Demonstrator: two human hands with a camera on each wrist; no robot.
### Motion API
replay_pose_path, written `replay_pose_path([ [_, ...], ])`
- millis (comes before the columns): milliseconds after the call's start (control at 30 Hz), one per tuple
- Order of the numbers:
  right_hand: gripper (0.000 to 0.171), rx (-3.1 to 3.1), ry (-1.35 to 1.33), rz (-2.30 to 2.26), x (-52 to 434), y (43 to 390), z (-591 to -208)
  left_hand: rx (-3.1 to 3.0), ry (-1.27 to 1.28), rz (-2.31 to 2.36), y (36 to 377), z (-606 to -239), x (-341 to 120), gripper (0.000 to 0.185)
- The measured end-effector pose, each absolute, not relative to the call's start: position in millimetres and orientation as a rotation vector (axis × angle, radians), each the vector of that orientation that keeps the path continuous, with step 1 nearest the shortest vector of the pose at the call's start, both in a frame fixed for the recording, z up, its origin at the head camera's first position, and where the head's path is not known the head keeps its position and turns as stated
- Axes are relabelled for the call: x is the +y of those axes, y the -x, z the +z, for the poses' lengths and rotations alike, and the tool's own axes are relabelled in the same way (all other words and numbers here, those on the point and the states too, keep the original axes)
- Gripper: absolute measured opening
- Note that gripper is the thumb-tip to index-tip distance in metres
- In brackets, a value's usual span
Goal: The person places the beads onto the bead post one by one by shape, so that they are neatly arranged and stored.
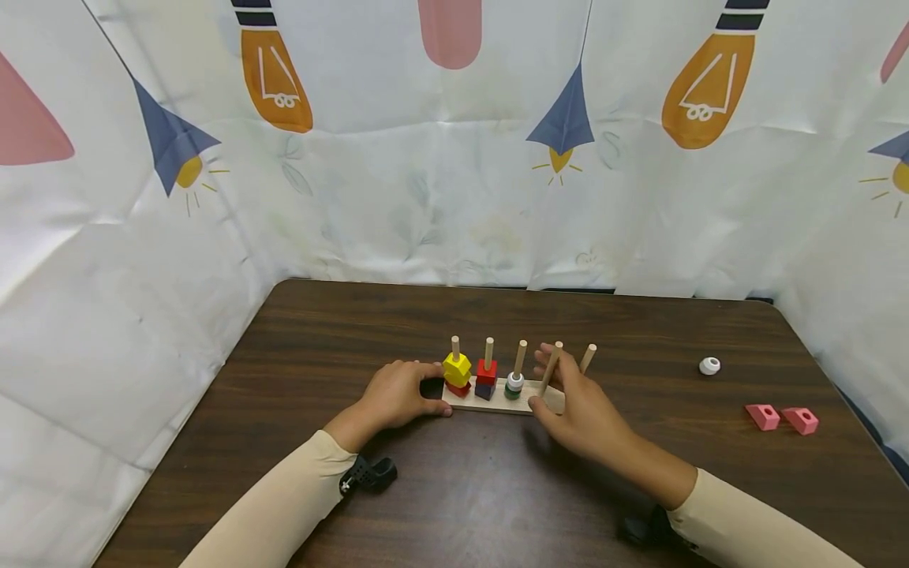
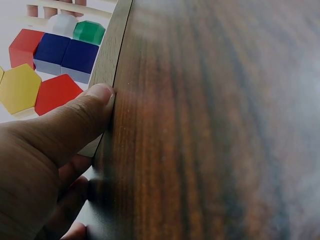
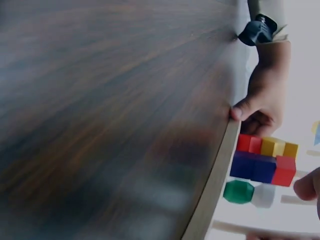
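A wooden base (image 1: 524, 405) with five upright pegs lies mid-table. The first peg carries a yellow hexagon (image 1: 457, 368) on a red one, the second a red cube (image 1: 486, 370) on a blue one, the third a white ring (image 1: 515, 381) on a green piece. The two right pegs are bare. My left hand (image 1: 432, 394) grips the base's left end, its thumb (image 2: 75, 125) pressed on the front edge (image 2: 112, 55). My right hand (image 1: 550, 386) holds the right end, thumb in front and fingers behind the fourth peg (image 1: 550, 367).
A loose white ring (image 1: 709, 365) and two pink blocks (image 1: 763, 416) (image 1: 801, 420) lie on the dark wooden table (image 1: 454, 489) at the right. A printed white curtain (image 1: 454, 197) closes off the back and both sides.
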State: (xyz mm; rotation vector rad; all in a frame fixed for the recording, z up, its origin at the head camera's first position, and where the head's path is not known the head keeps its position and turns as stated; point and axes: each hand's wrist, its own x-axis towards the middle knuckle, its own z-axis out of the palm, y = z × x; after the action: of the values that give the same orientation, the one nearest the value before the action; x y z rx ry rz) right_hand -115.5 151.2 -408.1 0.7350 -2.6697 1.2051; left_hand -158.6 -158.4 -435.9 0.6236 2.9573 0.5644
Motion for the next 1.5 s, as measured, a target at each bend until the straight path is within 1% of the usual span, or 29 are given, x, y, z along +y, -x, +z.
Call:
replay_pose_path([
  [100, 0.071, -2.719, -0.786, 1.128, 161.0, 110.3, -405.8, 2.955, -0.623, 0.562, 158.5, -435.5, -158.1, 0.064],
  [233, 0.061, -2.765, -0.823, 1.05, 176.0, 107.0, -403.8, 2.951, -0.624, 0.565, 158.4, -434.6, -157.9, 0.063],
  [467, 0.033, -2.782, -0.84, 0.953, 202.6, 107.6, -407.1, 2.952, -0.625, 0.573, 158.0, -433.6, -157.5, 0.061],
  [633, 0.024, -2.778, -0.804, 0.897, 222.9, 108.7, -411.3, 2.951, -0.626, 0.575, 157.9, -433.3, -157.6, 0.06],
  [767, 0.022, -2.751, -0.719, 0.815, 240.8, 112.4, -415.0, 2.95, -0.628, 0.572, 158.0, -433.9, -158.1, 0.061],
  [933, 0.023, -2.726, -0.545, 0.776, 267.2, 121.3, -414.3, 2.952, -0.633, 0.567, 158.3, -434.5, -158.2, 0.062],
  [1333, 0.037, -2.836, -0.273, 0.716, 323.6, 142.6, -412.0, 2.945, -0.629, 0.575, 158.5, -434.1, -158.6, 0.063],
  [1500, 0.039, -2.855, -0.205, 0.694, 340.2, 148.0, -411.8, 2.949, -0.646, 0.568, 158.4, -434.4, -158.8, 0.062],
])
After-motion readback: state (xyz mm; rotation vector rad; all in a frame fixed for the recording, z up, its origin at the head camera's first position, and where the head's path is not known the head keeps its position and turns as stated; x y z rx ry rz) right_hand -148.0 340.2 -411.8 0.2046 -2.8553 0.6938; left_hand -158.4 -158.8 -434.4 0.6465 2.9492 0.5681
